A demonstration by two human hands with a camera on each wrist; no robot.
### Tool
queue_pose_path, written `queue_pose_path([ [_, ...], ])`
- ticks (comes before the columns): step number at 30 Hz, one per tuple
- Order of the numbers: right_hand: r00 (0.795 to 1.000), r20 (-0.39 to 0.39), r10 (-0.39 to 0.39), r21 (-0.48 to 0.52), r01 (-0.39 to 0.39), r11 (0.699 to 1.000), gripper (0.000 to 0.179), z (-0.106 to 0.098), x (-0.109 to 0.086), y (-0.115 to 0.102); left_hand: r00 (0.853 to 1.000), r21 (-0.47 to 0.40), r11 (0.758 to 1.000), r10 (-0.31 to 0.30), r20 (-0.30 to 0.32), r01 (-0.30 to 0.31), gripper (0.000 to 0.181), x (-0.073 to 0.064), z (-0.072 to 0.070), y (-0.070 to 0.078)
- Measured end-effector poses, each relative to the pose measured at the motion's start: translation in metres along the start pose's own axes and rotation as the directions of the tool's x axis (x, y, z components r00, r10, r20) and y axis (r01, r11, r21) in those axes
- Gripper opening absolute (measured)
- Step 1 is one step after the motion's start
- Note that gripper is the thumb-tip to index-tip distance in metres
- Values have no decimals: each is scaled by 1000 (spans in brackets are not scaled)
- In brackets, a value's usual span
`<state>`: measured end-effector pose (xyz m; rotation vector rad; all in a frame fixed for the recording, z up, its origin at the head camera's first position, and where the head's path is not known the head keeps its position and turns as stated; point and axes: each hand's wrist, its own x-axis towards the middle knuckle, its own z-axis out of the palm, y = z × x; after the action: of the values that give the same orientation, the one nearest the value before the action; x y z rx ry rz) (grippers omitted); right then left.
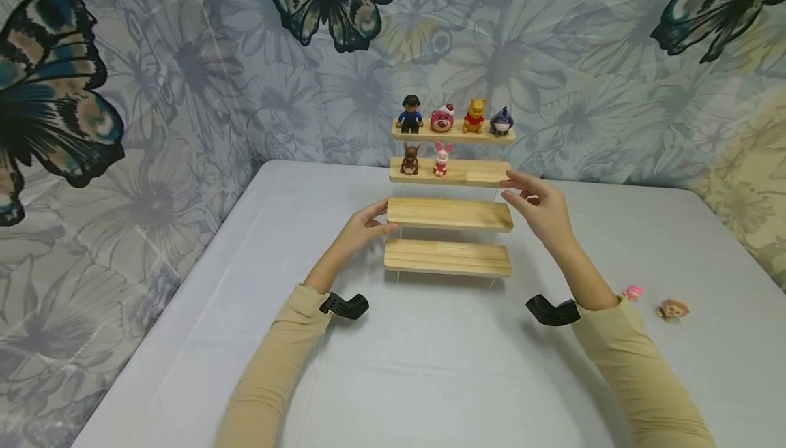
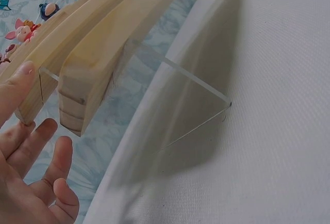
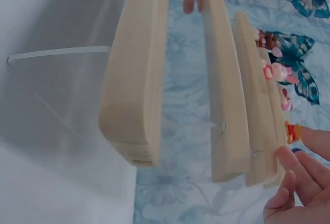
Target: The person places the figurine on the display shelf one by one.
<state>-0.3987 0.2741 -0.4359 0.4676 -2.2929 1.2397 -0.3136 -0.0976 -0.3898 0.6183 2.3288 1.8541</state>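
A four-tier wooden display shelf (image 1: pixel 448 257) with thin clear supports stands on the white table. My left hand (image 1: pixel 366 224) holds the left end of its second-lowest board (image 2: pixel 31 102), thumb on the upper side and fingers at the lower side. At the right end of the second-highest board (image 1: pixel 475 172) is my right hand (image 1: pixel 542 206), thumb and fingers apart, fingertips right at the edge. That board bears a brown figurine (image 1: pixel 409 160) and a pink piglet figurine (image 1: pixel 441 159). The top board carries a blue-shirted figure (image 1: pixel 410 115), a pink bear (image 1: pixel 441 119), a yellow bear (image 1: pixel 474 116) and a grey-blue donkey (image 1: pixel 501 122).
Beyond my right wrist, a small pink figurine (image 1: pixel 632 292) and a brown-and-tan figurine (image 1: pixel 673 309) lie on the white tablecloth (image 1: pixel 430 366). A butterfly-and-flower patterned backdrop (image 1: pixel 202 80) rises behind and left of the table.
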Motion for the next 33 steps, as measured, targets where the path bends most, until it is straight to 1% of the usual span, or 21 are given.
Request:
queue_pose_path([
  [2, 1000, -10, 3, -16, -4, 1000, 40, -2, -3, 1, 1000, 2, 1000, -1, 0, 1, 63, 1, 0, -3],
  [11, 998, -50, 33, -22, -35, 999, 38, -24, -19, 6, 1000, 8, 1000, -20, 4, 20, 65, 2, 1, -3],
  [17, 996, -56, 64, -19, -65, 998, 38, -37, -29, 7, 1000, -6, 1000, -17, 3, 17, 67, 2, 0, -5],
  [24, 993, -50, 109, -96, -113, 989, 36, -53, -44, 6, 1000, -15, 1000, -22, 8, 22, 66, 1, -1, -3],
  [27, 991, -51, 125, -121, -131, 984, 36, -61, -51, 5, 1000, -15, 999, -28, 12, 28, 66, -1, 0, 3],
  [32, 987, -60, 150, -171, -158, 972, 37, -78, -62, 6, 999, -12, 999, -34, 9, 34, 62, -8, 1, 19],
  [33, 985, -60, 159, -174, -167, 970, 37, -81, -64, 6, 999, -14, 999, -36, 9, 36, 62, -9, 1, 21],
])
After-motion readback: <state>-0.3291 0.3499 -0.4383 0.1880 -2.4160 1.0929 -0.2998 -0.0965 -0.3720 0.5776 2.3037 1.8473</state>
